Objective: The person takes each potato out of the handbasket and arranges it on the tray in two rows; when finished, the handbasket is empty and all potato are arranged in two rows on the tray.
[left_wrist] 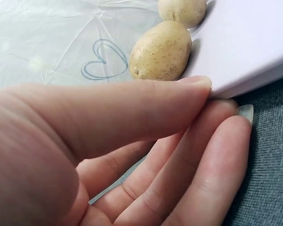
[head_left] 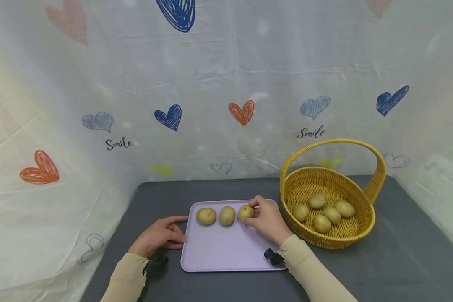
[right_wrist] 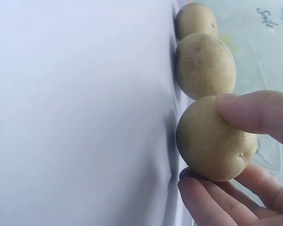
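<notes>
A lilac tray (head_left: 230,251) lies on the table with three potatoes in a row along its far side: left (head_left: 206,216), middle (head_left: 227,215) and right (head_left: 246,212). My right hand (head_left: 268,220) pinches the right potato between thumb and fingers; in the right wrist view this potato (right_wrist: 214,141) sits beside the middle one (right_wrist: 205,66). At the tray's left rim is my left hand (head_left: 160,235). Up close in the left wrist view, the thumb and fingertips of this hand (left_wrist: 146,141) hold the tray edge (left_wrist: 254,80), and two potatoes show beyond.
A yellow wicker basket (head_left: 347,241) with a tall arched handle stands to the right of the tray, holding several potatoes (head_left: 322,224). Dark grey cloth (head_left: 211,289) covers the table. Behind it hangs a pale curtain (head_left: 200,155) printed with hearts.
</notes>
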### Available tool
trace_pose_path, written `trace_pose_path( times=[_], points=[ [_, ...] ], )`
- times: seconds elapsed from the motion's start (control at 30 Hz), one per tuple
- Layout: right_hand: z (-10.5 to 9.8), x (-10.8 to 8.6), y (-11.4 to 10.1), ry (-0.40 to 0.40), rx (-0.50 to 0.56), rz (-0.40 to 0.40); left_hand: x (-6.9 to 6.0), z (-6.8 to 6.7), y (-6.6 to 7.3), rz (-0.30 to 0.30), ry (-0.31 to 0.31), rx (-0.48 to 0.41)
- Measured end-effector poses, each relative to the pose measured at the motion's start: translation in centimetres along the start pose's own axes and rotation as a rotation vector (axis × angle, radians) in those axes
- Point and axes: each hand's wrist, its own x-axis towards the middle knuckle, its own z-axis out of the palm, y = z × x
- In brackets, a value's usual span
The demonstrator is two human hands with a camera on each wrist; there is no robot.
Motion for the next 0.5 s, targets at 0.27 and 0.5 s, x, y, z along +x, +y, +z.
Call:
trace_pose_path(
  times=[0.27,0.5],
  points=[
    [0.01,-0.03,-0.06,-0.012,-0.002,0.016,-0.12,0.11,0.12,0.008,-0.018,0.001],
    [0.09,0.29,0.15,-0.033,-0.011,0.026,-0.23,0.02,0.04,0.005,-0.015,0.002]
  ],
)
